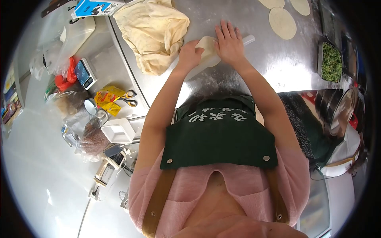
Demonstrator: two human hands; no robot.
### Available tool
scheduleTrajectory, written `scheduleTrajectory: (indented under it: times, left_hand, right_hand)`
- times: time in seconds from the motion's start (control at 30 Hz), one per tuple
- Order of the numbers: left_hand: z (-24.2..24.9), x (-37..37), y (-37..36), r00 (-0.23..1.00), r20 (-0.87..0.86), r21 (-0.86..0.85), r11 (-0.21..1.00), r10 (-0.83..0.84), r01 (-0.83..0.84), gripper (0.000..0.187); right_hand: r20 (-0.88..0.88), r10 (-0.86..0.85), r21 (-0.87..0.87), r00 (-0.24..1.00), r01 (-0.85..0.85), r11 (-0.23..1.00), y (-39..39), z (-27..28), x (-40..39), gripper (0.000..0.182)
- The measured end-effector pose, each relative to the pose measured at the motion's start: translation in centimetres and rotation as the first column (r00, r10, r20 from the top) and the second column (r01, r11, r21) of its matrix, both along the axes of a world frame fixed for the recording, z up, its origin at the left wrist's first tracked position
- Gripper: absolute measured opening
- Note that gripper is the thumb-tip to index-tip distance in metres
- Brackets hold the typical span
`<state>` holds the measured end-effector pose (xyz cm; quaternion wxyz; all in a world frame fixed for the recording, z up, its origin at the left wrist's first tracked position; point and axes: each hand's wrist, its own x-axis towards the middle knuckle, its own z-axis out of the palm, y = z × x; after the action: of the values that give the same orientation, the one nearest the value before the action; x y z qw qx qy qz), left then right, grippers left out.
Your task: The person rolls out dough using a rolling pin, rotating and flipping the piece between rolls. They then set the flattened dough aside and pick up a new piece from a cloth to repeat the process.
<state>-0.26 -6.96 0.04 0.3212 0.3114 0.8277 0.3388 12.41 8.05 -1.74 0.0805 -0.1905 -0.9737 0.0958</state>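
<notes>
My left hand (190, 55) grips the left edge of a thin piece of dough (209, 55) on the steel worktop, with the thumb on top. My right hand (231, 44) lies flat with its fingers stretched out, pressing on a white rolling pin (249, 39). One end of the pin sticks out past my right fingers; its middle is hidden under the palm. Left of my hands lies a crumpled cream cloth (152, 33). Beyond my right hand, a rolled dough round (282, 23) lies flat, with others partly in view behind it.
A tray of chopped greens (331, 61) stands at the right. On the left are a milk carton (97, 8), a digital device (85, 74), scissors (130, 98), a yellow packet (108, 99) and a white container (118, 131). A steel worktop (254, 16) spans the front.
</notes>
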Motion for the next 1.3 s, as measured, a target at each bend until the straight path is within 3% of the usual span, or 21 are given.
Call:
scheduleTrajectory:
  times: [0.17, 0.23, 0.33, 0.53, 0.63, 0.73, 0.83, 1.03, 1.13, 1.23, 1.3]
  left_hand:
    - [0.1, -1.0, 1.0, 0.998, 0.027, -0.056, 0.997, -0.056, 0.058, 0.035]
    - [0.4, -1.5, 1.7, 0.992, -0.022, -0.120, 0.985, -0.124, 0.121, 0.035]
    - [1.3, -2.3, 2.9, 0.942, -0.067, -0.255, 0.918, -0.330, 0.304, 0.035]
    - [5.9, -0.1, 3.0, 0.826, -0.127, -0.455, 0.772, -0.549, 0.443, 0.034]
    - [6.6, 0.6, 1.3, 0.933, -0.185, -0.120, 0.949, -0.309, 0.291, 0.031]
    - [5.4, 0.2, 1.1, 0.963, -0.093, -0.345, 0.915, -0.253, 0.207, 0.022]
    - [3.0, 0.1, -0.1, 0.952, -0.115, -0.383, 0.897, -0.284, 0.222, 0.023]
    - [2.1, -0.4, -1.0, 0.956, -0.096, -0.370, 0.901, -0.278, 0.225, 0.021]
    - [1.6, -0.6, -1.2, 0.960, -0.085, -0.332, 0.916, -0.266, 0.225, 0.020]
    - [1.6, -1.1, -0.8, 0.991, 0.035, -0.245, 0.960, -0.130, 0.134, 0.024]
    - [0.6, -1.3, -0.6, 0.991, 0.130, -0.079, 0.997, -0.012, 0.022, 0.027]
  right_hand:
    - [0.038, 0.004, 0.009, 0.999, -0.004, 1.000, -0.3, -0.4, 1.0, 0.056]
    - [0.046, -0.031, 0.006, 0.998, 0.031, 1.000, 0.1, 0.1, -2.5, 0.061]
    - [-0.004, 0.009, -0.023, 1.000, -0.009, 1.000, -0.1, 0.4, -0.9, 0.063]
    - [-0.021, 0.288, -0.191, 0.957, -0.286, 0.939, 0.4, 0.7, 8.9, 0.046]
    - [0.050, 0.328, -0.282, 0.943, -0.301, 0.911, 1.1, 1.1, 10.9, 0.042]
    - [0.028, 0.302, -0.284, 0.953, -0.282, 0.917, 1.8, 2.3, 11.0, 0.040]
    - [-0.025, 0.310, -0.267, 0.950, -0.305, 0.914, 2.0, 3.1, 8.5, 0.036]
    - [-0.055, 0.366, -0.286, 0.929, -0.366, 0.886, 1.8, 1.9, 4.8, 0.037]
    - [-0.088, 0.193, -0.138, 0.977, -0.204, 0.969, 0.6, 1.2, 3.7, 0.043]
    - [-0.014, 0.053, -0.065, 0.998, -0.054, 0.996, -0.5, 0.8, 2.8, 0.050]
    - [-0.001, 0.056, -0.056, 0.998, -0.056, 0.997, -0.7, 0.7, 3.2, 0.050]
